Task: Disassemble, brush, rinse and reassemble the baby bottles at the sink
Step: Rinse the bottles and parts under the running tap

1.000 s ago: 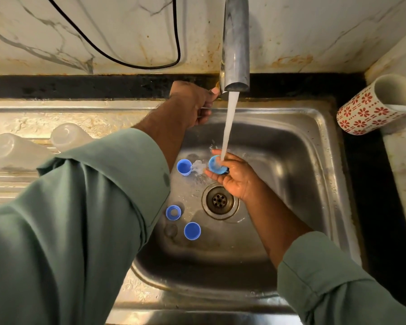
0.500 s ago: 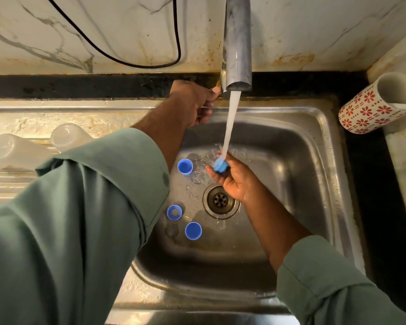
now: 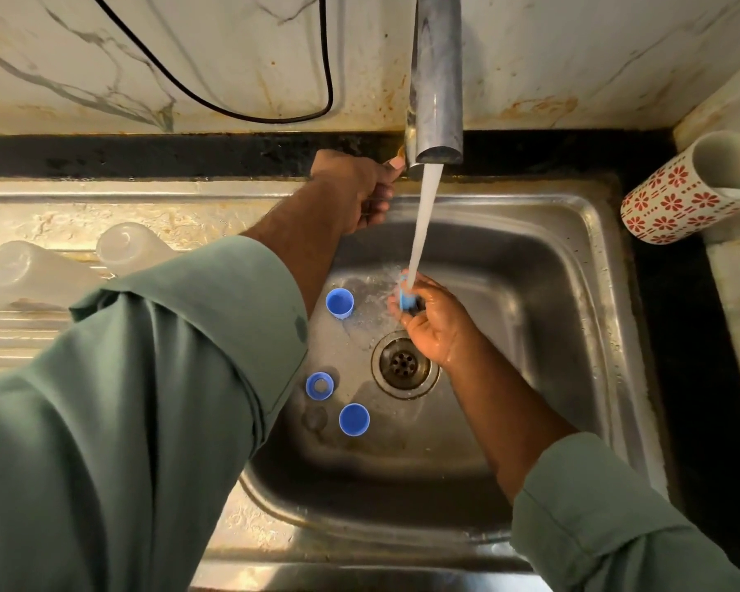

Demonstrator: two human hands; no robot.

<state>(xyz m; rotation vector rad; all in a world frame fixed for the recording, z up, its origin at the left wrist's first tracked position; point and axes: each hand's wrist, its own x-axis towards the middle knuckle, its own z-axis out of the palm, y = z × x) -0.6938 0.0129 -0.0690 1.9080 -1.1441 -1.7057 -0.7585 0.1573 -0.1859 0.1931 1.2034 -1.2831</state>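
Warm, yellowish indoor light falls from above and behind the camera, and the scene is moderately bright. The steel sink (image 3: pixel 590 267) shows soft glare along its rim and right wall, while its near wall lies in deep shadow. The drainboard (image 3: pixel 60 215) gleams gold. The tap (image 3: pixel 436 79) carries a pale streak of reflection. Wide-angle distortion bends the counter edge and swells the green sleeves (image 3: pixel 125 420) at the lower corners. The falling water (image 3: pixel 421 224) blurs to a white band; the rest is fairly sharp.

In the sink (image 3: pixel 552 258), the right part of the floor is free. On the left, three blue caps (image 3: pixel 339 303) (image 3: pixel 319 385) (image 3: pixel 354 419) lie beside the drain (image 3: pixel 404 364); the tap (image 3: pixel 436 79) hangs above.
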